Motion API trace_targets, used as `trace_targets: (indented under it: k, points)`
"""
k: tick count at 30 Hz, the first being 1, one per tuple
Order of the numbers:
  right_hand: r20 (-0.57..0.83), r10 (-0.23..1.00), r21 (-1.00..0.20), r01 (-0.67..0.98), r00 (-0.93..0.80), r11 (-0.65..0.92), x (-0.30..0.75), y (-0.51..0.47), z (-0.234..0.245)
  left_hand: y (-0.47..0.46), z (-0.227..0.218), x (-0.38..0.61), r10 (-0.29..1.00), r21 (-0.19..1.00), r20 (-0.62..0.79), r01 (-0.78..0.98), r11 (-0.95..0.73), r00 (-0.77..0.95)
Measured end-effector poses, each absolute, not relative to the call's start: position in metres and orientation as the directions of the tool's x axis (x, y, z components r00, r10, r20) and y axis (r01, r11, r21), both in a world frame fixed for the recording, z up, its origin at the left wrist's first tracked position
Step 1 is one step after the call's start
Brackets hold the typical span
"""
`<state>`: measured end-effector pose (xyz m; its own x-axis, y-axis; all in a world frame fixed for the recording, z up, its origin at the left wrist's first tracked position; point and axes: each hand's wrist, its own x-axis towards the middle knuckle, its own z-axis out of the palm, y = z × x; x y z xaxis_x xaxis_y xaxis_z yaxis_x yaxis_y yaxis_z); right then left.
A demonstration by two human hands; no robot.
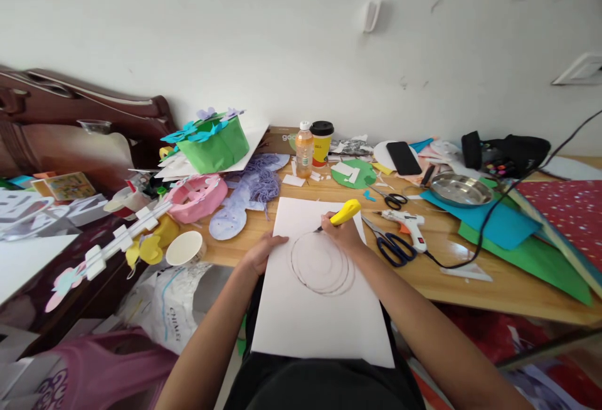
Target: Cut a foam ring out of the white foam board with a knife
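A white sheet of paper (pixel 320 316) lies over the near edge of the wooden table (pixel 493 284) and reaches onto my lap. Several pencilled circles (pixel 322 264) are drawn on it. My right hand (pixel 343 233) is closed round a yellow-handled tool (pixel 345 212), whose dark tip touches the paper at the circles' upper left edge. My left hand (pixel 261 253) rests flat on the sheet's left edge, fingers spread.
Blue-handled scissors (pixel 392 246) and a white glue gun (pixel 407 223) with a black cable lie right of the paper. Further off are black scissors (pixel 392 198), a metal bowl (pixel 461 189), coloured paper sheets (pixel 517 241), a bottle (pixel 304 150), a yellow cup (pixel 322 142), a green paper box (pixel 217 143) and a paper cup (pixel 185 248).
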<state>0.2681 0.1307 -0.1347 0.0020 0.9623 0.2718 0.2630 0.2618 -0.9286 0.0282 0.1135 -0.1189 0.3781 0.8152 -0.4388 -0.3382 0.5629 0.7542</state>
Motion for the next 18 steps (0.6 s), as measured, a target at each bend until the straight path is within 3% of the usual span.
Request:
trace_targets:
  k: [18]
  points:
    - [0.242,0.964,-0.925,0.275,-0.107,0.262,0.267,0.1298,-0.1319,0.1103,-0.1171,0.0274,0.818,0.765,-0.416,-0.334,0.551,0.398]
